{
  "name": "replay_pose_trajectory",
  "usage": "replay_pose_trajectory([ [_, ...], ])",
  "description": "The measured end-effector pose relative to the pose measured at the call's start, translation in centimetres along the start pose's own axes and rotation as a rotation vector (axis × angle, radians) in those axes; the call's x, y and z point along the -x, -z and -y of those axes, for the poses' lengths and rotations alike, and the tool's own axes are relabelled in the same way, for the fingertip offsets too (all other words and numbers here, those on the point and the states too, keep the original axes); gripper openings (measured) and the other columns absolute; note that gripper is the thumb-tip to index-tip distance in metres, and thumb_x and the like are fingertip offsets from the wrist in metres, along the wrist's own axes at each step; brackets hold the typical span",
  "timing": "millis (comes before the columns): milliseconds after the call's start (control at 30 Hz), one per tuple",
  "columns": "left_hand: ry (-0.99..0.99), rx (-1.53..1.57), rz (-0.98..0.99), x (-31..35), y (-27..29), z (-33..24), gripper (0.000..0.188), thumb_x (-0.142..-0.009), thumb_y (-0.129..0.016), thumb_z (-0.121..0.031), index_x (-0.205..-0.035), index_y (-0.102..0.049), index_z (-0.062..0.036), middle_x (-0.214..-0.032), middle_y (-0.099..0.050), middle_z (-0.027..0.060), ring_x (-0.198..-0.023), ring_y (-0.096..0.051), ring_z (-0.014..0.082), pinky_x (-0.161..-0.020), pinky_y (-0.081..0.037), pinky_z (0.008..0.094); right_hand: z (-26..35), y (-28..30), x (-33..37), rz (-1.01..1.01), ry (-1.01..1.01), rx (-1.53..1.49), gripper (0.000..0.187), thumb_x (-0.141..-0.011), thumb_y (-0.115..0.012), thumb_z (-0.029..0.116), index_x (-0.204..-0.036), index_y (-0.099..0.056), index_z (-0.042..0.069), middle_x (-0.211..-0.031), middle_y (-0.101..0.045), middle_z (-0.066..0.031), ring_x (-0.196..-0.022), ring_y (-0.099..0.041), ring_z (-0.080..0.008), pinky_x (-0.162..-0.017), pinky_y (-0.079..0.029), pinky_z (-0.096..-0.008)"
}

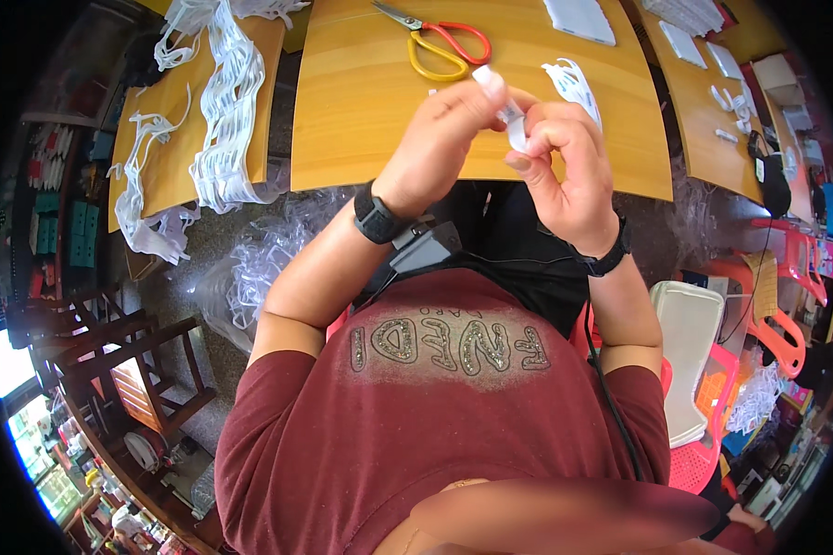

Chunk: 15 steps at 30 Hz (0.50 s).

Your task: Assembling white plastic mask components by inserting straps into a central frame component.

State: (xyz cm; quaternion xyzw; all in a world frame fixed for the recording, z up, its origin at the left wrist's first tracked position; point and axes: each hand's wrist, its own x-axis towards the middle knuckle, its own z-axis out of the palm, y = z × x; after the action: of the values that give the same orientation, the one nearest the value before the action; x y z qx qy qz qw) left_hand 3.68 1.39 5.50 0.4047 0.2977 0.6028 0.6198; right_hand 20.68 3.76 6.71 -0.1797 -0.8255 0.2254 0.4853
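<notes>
Above the near edge of the wooden table, my left hand (444, 134) pinches the upper end of a short, narrow white strip (517, 135) between thumb and fingers. My right hand (572, 166) has its fingers curled around the strip's lower end, which bends into a small loop. Exactly what the strip is does not show. Just beyond my hands lie scissors (422, 48) with one red and one yellow handle, their blades pointing far left. A small bundle of white strips (572, 85) rests beyond my right hand.
A stack of white sheets (580, 20) lies at the table's far right. On the left table (278, 55), long bunches of white strips (227, 120) hang over the edge. Clear plastic bags (245, 277) sit on the floor below. To my right stands a pink chair (703, 462).
</notes>
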Motion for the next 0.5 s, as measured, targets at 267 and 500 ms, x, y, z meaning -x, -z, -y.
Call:
replay_pose_trajectory([
  [267, 0.077, -0.01, -0.052, -0.2, 0.6, 0.8, 0.031, -0.103, -0.052, -0.026, -0.11, -0.066, 0.0012, -0.098, -0.068, 0.0046, -0.086, -0.06, 0.0106, -0.077, -0.046, 0.0248, -0.2, -1.0, 1.4, -0.014, 0.051, -0.26, 0.02, -0.088, -0.071, 0.005, -0.095, -0.053, 0.006, -0.099, -0.067, -0.0113, -0.078, -0.063, -0.0222, -0.072, -0.051, -0.0319],
  [500, 0.279, 0.046, 0.158, 1.0, -0.1, -0.1, 0.037, -0.104, -0.05, -0.032, -0.11, -0.066, 0.0006, -0.097, -0.066, 0.0041, -0.082, -0.06, 0.0108, -0.073, -0.046, 0.0237, -0.5, -0.8, 0.9, -0.068, 0.12, 0.069, 0.022, -0.08, -0.076, 0.003, -0.093, -0.06, 0.009, -0.088, -0.07, -0.0061, -0.075, -0.065, -0.024, -0.074, -0.052, -0.0331],
])
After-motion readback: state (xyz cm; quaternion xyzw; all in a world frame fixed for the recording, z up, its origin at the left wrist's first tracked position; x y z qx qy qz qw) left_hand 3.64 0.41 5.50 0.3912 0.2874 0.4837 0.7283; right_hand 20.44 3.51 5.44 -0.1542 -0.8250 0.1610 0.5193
